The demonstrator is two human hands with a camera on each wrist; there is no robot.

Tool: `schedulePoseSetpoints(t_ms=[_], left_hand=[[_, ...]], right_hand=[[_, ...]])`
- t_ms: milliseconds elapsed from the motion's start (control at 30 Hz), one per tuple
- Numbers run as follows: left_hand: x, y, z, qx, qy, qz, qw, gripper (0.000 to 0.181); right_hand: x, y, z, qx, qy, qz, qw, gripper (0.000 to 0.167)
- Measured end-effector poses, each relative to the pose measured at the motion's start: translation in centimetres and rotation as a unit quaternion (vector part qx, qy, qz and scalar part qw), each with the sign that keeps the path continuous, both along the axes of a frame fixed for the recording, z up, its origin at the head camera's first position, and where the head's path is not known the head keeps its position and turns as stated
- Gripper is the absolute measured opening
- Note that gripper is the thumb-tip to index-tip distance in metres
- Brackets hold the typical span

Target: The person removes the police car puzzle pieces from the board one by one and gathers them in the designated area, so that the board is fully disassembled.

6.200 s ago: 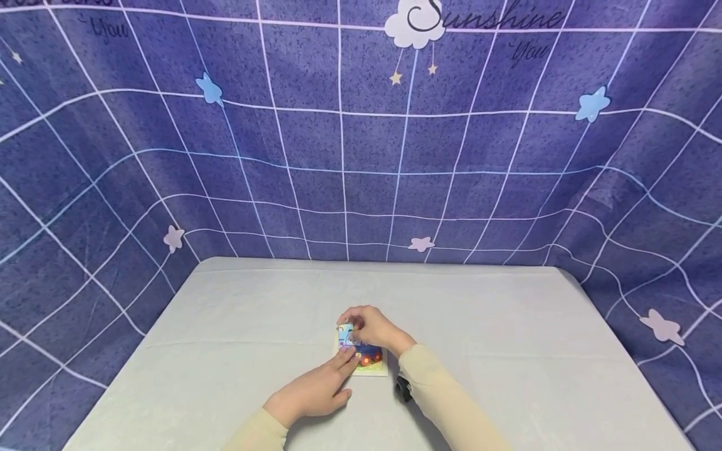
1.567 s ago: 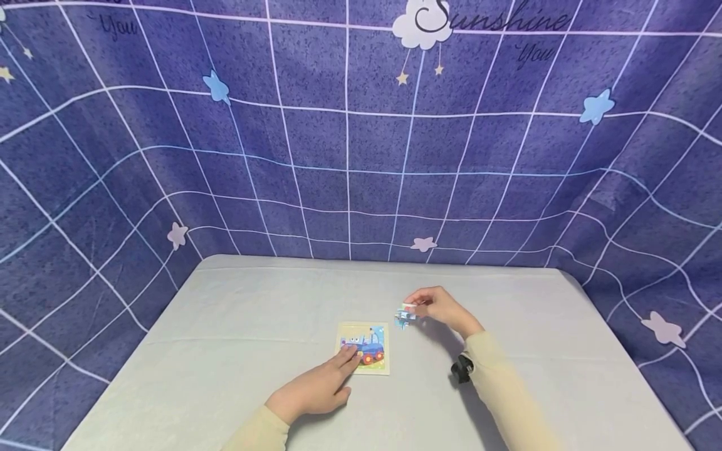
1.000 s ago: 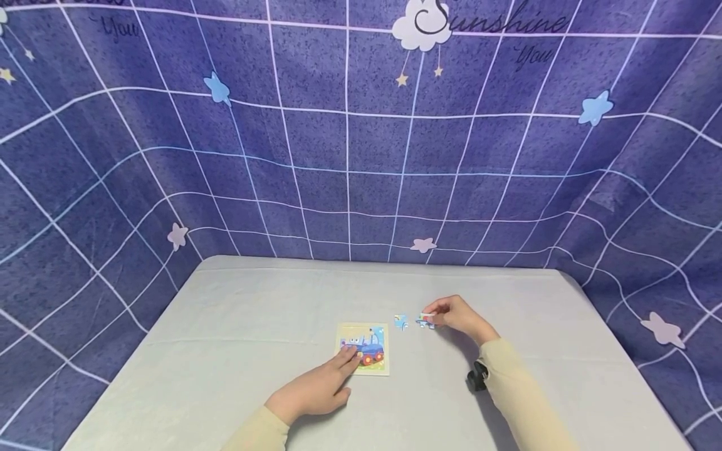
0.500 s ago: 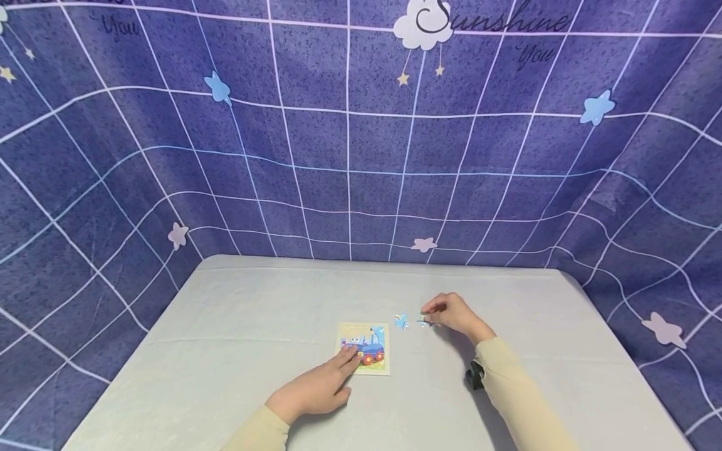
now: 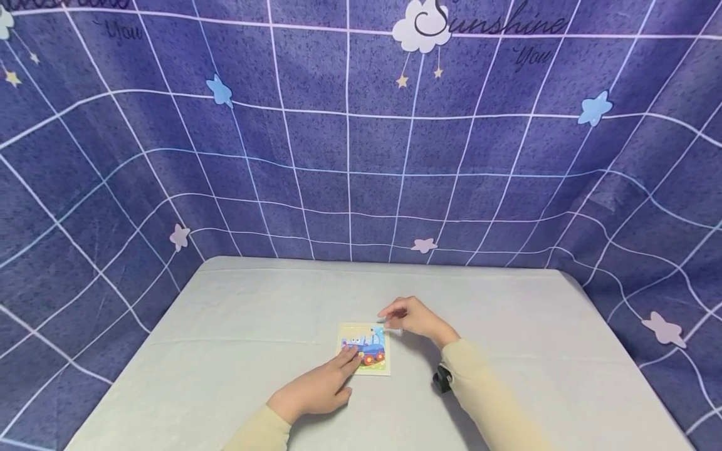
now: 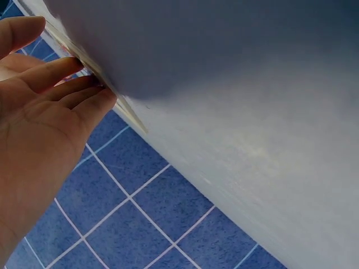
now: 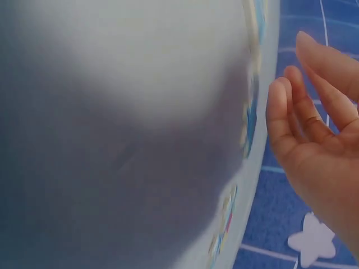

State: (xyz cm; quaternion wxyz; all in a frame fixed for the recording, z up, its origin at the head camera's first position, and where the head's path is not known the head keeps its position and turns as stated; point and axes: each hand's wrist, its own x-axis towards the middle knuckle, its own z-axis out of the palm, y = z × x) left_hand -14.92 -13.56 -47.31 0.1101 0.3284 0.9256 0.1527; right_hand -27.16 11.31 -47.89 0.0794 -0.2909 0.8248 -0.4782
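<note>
A small wooden jigsaw puzzle board (image 5: 354,329) lies on the table, showing a blue vehicle with eyes and red wheels. Bare wood shows along its upper left part. My left hand (image 5: 313,392) rests its fingertips on the picture's lower left, fingers straight. Beside the board's upper right corner, my right hand (image 5: 414,317) hovers with fingers bent and tips apart, nothing held between them. The right wrist view has one loose puzzle piece (image 7: 250,124) near these fingertips and another puzzle piece (image 7: 225,221) farther off. In the head view the right hand mostly covers them.
A pale cloth covers the table (image 5: 237,332). Behind and at both sides hangs a purple-blue curtain (image 5: 316,188) with grid lines and stars. A black wrist camera (image 5: 442,379) sits under the right forearm.
Earlier my right hand pinched a piece over the board, then set down a piece to its right. In the last half second it left that piece and moved left. My left hand stays put.
</note>
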Motion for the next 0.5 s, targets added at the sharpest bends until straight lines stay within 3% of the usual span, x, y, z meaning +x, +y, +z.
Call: schedulePoseSetpoints(t_ms=[200, 367, 500], left_hand=[[-0.2, 0.0, -0.4, -0.008, -0.003, 0.000, 1.0000, 0.057], [-0.2, 0.0, -0.4, -0.007, -0.006, 0.000, 1.0000, 0.057], [-0.1, 0.0, -0.2, -0.005, -0.006, 0.000, 1.0000, 0.057]], right_hand=[[0.5, -1.6, -0.4, 0.026, -0.035, 0.021, 0.9989, 0.024], [0.5, -1.7, -0.8, 0.023, -0.010, 0.064, 0.9976, 0.023], [0.6, -1.8, -0.7, 0.039, -0.008, 0.063, 0.9972, 0.022]])
